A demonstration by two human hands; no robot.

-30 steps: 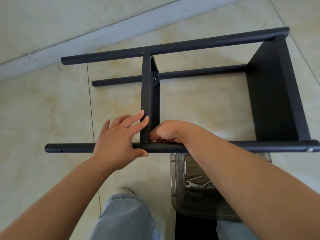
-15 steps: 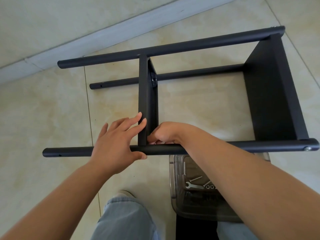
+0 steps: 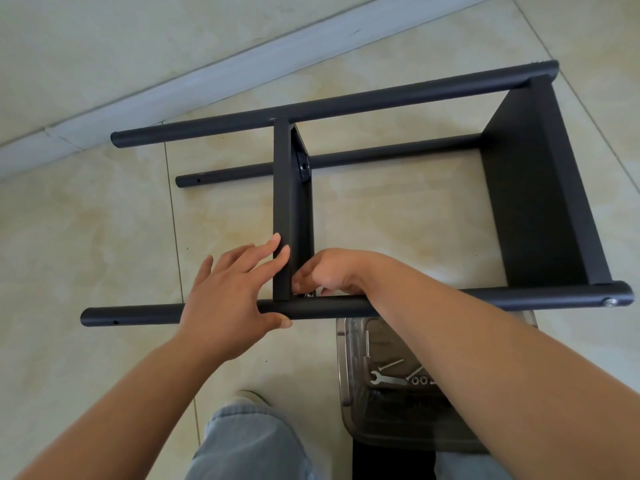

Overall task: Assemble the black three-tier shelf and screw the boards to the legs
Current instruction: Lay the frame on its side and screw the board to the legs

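The black shelf frame lies on its side on the tiled floor. Its near leg [image 3: 485, 299] runs left to right, and a far upper leg [image 3: 346, 105] and a lower leg [image 3: 381, 155] run behind it. A middle board [image 3: 292, 202] stands on edge between the legs, and an end board [image 3: 540, 188] is at the right. My left hand [image 3: 228, 292] holds the near leg, thumb under it and fingertips against the middle board. My right hand [image 3: 325, 271] is curled at the corner where that board meets the near leg, pinching a small silver fitting that is mostly hidden.
A clear plastic box [image 3: 349, 368] sits on the floor just under my right forearm, with a small spanner [image 3: 384, 378], screws and washers inside. A pale skirting strip [image 3: 242, 67] runs along the wall behind. My jeans-clad knee [image 3: 256, 445] is at the bottom.
The view has shifted slightly. Both hands stay at the same corner; my right fingers have moved a little at the joint.
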